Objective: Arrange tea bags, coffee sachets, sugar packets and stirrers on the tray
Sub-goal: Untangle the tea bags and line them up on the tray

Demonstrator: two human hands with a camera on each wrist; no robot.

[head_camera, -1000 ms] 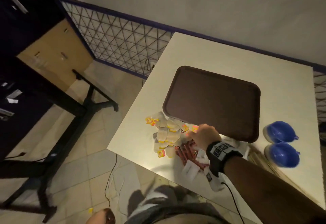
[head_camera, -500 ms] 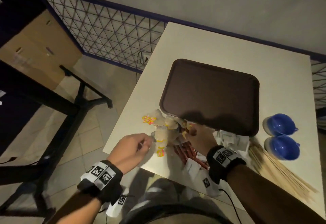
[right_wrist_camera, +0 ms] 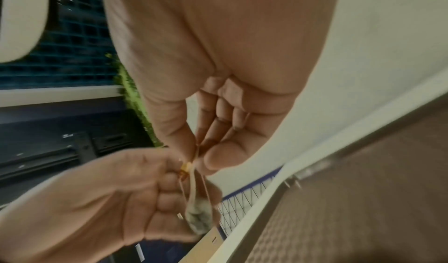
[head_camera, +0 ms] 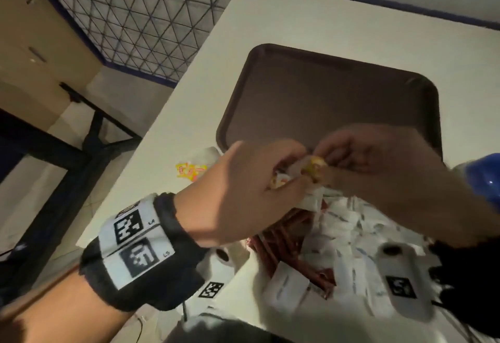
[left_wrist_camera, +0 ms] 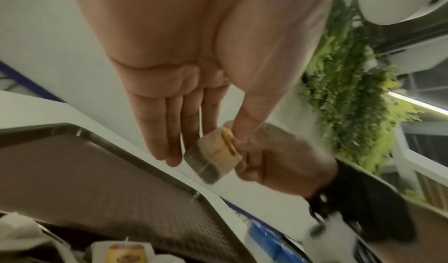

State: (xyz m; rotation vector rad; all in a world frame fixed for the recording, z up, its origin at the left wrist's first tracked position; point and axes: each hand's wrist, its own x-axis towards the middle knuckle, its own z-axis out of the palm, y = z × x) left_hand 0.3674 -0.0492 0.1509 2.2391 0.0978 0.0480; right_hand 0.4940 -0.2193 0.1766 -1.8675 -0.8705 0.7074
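The brown tray [head_camera: 324, 94] lies bare on the white table [head_camera: 284, 18]. Above its near edge my two hands meet. My left hand [head_camera: 286, 177] pinches a tea bag [head_camera: 313, 167] with a yellow tag between thumb and fingers. In the left wrist view the tea bag [left_wrist_camera: 213, 159] hangs below my left hand [left_wrist_camera: 218, 144]. My right hand [head_camera: 330, 158] pinches the top of the same small bundle. In the right wrist view my right hand [right_wrist_camera: 196, 157] holds the tea bag [right_wrist_camera: 197, 217] as it dangles. Red coffee sachets [head_camera: 284, 248] and white sugar packets [head_camera: 346, 223] lie below.
More tea bags [head_camera: 189, 169] lie on the table left of my hands. A blue cup [head_camera: 484, 177] stands at the right edge. The table's left edge drops to a tiled floor, where a black table frame [head_camera: 89, 137] stands before a mesh fence [head_camera: 135, 18].
My left hand rose from the table's near edge and joined the right. Both now hold tea bags lifted off the pile, at the tray's near rim. The head view has moved closer.
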